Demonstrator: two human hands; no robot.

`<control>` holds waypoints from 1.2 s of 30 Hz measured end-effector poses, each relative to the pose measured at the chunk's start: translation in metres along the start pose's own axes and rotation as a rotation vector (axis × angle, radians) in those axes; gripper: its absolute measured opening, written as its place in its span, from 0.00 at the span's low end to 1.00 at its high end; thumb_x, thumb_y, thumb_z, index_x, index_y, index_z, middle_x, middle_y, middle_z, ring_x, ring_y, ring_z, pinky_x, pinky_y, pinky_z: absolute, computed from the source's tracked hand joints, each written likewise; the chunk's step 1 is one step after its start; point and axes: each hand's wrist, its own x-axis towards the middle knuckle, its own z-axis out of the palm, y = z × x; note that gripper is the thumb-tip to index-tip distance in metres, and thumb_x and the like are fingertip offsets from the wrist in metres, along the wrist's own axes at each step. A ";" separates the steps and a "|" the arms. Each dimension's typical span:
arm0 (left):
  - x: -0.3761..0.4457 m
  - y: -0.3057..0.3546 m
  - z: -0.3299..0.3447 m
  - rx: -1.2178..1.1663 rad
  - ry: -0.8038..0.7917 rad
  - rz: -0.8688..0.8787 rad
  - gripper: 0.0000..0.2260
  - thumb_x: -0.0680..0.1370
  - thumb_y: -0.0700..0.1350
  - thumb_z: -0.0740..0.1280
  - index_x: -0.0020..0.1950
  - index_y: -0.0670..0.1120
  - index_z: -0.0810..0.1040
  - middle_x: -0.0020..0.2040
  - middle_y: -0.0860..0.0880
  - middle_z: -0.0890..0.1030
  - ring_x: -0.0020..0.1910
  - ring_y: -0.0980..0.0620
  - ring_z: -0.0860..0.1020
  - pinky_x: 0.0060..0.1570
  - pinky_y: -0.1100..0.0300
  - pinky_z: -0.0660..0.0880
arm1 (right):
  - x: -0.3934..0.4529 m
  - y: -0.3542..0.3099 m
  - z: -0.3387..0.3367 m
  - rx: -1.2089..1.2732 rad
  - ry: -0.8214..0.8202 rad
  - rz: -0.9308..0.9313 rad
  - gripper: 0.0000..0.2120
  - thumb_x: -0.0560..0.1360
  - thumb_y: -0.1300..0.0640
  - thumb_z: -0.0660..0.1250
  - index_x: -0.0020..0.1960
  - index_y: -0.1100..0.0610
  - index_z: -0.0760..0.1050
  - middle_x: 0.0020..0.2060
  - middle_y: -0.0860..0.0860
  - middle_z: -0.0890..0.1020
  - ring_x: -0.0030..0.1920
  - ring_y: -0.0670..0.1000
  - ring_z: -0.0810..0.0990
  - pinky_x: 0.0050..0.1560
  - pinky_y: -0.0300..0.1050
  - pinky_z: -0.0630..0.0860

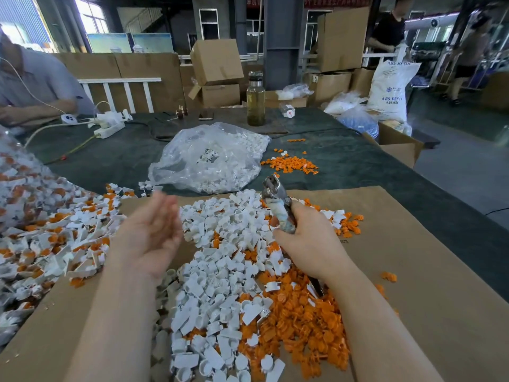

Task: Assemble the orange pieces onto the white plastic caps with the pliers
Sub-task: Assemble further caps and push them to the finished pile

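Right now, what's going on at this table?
A person is doing small assembly work over a sheet of cardboard. The right hand grips the pliers, nose pointing up and away, nothing visible in it. The left hand is open, palm up and blurred, holding nothing. Loose white caps and orange pieces lie heaped between the hands; what look like already joined parts are piled to the left.

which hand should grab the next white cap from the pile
Left. The left hand is open and holds nothing, just above the white caps. The right hand grips the pliers.
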 end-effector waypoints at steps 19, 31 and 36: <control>-0.039 -0.043 0.071 0.457 -0.301 0.122 0.14 0.57 0.45 0.79 0.40 0.46 0.85 0.42 0.47 0.86 0.44 0.51 0.84 0.44 0.63 0.79 | -0.001 -0.014 0.001 0.003 -0.229 -0.133 0.26 0.72 0.54 0.65 0.69 0.51 0.67 0.61 0.50 0.76 0.61 0.52 0.73 0.62 0.54 0.72; -0.043 -0.045 0.077 0.646 -0.177 0.043 0.12 0.61 0.56 0.78 0.39 0.52 0.82 0.38 0.62 0.85 0.37 0.70 0.80 0.45 0.63 0.68 | 0.000 -0.002 0.006 -0.350 0.084 -0.092 0.08 0.74 0.54 0.65 0.44 0.47 0.65 0.32 0.41 0.69 0.34 0.47 0.71 0.28 0.38 0.60; -0.031 -0.039 0.057 1.138 -0.170 0.118 0.11 0.73 0.55 0.75 0.53 0.56 0.80 0.50 0.58 0.82 0.46 0.64 0.79 0.39 0.68 0.69 | 0.008 0.015 -0.002 -0.228 0.071 0.249 0.08 0.77 0.53 0.62 0.41 0.54 0.72 0.33 0.48 0.76 0.34 0.48 0.74 0.28 0.41 0.64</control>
